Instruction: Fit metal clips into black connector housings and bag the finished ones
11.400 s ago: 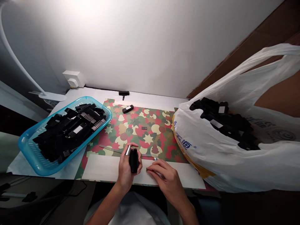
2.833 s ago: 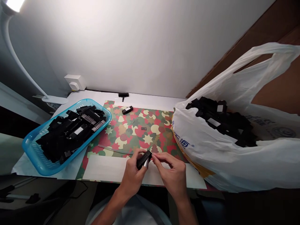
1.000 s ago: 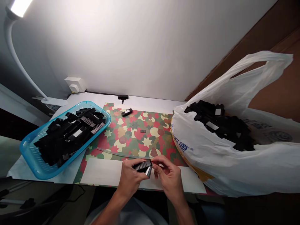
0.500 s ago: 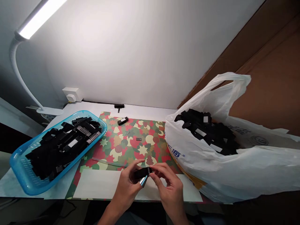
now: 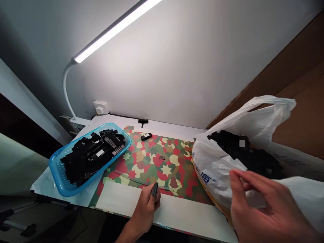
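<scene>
From here the white bag [image 5: 215, 160] is partly blocked by the right hand [image 5: 265, 207], pinched closed, which also overlaps the black parts [image 5: 249, 157] inside. The left hand [image 5: 147, 206] is curled tight; whether either grips anything, I can't tell.

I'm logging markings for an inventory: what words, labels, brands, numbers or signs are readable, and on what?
"海", blue, on the white plastic bag; strokes before it are unreadable.
"®", beside it on the bag.
Too faint: grey printing inside the bag.
Too small: any print on white labels on the black parts.
</scene>
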`<state>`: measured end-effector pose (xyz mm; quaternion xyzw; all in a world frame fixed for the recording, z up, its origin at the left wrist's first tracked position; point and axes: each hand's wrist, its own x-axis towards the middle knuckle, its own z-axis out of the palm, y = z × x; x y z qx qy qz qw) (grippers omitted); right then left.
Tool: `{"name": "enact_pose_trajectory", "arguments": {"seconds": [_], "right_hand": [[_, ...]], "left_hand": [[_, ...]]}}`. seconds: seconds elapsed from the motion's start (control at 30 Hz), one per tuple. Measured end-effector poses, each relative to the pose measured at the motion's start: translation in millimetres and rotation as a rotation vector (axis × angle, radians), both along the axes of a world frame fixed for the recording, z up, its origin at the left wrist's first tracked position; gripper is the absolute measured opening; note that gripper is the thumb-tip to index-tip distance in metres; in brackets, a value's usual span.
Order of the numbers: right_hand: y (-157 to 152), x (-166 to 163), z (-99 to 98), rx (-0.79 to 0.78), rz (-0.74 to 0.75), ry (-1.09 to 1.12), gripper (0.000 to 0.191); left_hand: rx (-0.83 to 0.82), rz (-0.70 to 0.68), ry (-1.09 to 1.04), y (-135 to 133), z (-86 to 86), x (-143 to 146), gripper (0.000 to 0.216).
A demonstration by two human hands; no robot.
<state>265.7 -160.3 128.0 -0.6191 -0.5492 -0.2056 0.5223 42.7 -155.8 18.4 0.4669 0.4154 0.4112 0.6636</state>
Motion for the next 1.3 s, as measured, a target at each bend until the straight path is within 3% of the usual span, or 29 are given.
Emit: {"name": "enact_pose_trajectory", "arguments": {"seconds": [0.13, 0.23, 0.3, 0.47, 0.53, 0.63, 0.77, 0.93, 1.07, 1.2, 1.3], "right_hand": [[-6, -25, -24.1, -0.069, 0.264, -0.004, 0.010], [-9, -37, -46.8, -0.210, 0.521, 0.040, 0.010], [-11, -43, -61.7, -0.291, 0.626, 0.085, 0.012], [-18, -56, -95.7, -0.380, 0.718, 0.194, 0.014], [-20, -59, -106.1, -0.399, 0.727, 0.232, 0.016], [-22, -58, -117.1, -0.423, 0.719, 0.270, 0.019], [-23, -52, -124.7, -0.441, 0.701, 0.315, 0.020], [-23, -47, -126.7, -0.461, 0.691, 0.380, 0.021], [-24, -47, -127.3, -0.471, 0.686, 0.408, 0.024], [-25, -47, -129.6, -0.484, 0.687, 0.446, 0.025], [-23, -47, -130.4, -0.500, 0.666, 0.518, 0.026]], "left_hand": [[0.055, 0.013, 0.100, -3, 1.0, -12, 0.055], [0.287, 0.093, 0.461, 6, 17.5, -38, 0.042], [0.427, 0.216, 0.741, 18, 35.0, -62, 0.027], [0.643, 0.526, 1.230, 46, 70.1, -121, 0.011], [0.660, 0.606, 1.416, 52, 72.7, -136, 0.022], [0.601, 0.603, 1.567, 58, 68.2, -148, 0.032], [0.533, 0.534, 1.599, 64, 66.9, -150, 0.034], [0.458, 0.434, 1.706, 71, 82.4, -143, 0.030], [0.437, 0.449, 1.672, 72, 87.4, -144, 0.026], [0.456, 0.618, 1.434, 70, 90.5, -151, 0.020], [0.443, 0.739, 0.993, 64, 94.1, -147, 0.013]]}}
